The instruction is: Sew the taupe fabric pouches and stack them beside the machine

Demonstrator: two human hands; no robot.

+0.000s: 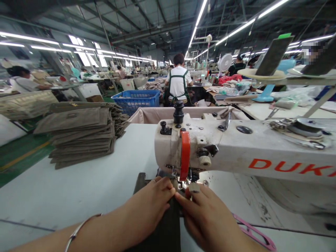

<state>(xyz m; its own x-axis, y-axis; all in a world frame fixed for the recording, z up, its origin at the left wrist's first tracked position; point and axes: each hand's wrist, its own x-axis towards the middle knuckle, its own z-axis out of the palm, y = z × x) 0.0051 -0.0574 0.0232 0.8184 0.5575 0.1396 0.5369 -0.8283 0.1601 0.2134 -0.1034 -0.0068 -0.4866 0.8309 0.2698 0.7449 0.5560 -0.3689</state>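
Note:
A dark olive fabric piece (168, 231) lies on the white table and runs up to the presser foot area of a sewing machine (215, 140). My left hand (154, 199) is closed at the fabric's edge, its fingers bent and pinching the cloth just in front of the needle. My right hand (204, 206) is closed against the same edge from the right, its thumb tip near my left fingers. A small beige piece (194, 187) shows at the right fingers; whether it is worn or part of the machine I cannot tell. The fingertips' undersides are hidden.
A stack of olive fabric pieces (81, 133) stands at the left of the table. Beside my right forearm lies a pink-handled tool (253, 232). Beyond the table are a cloth-lined bin (149, 113), a blue basket (139, 98) and a person (179, 80) seen from behind.

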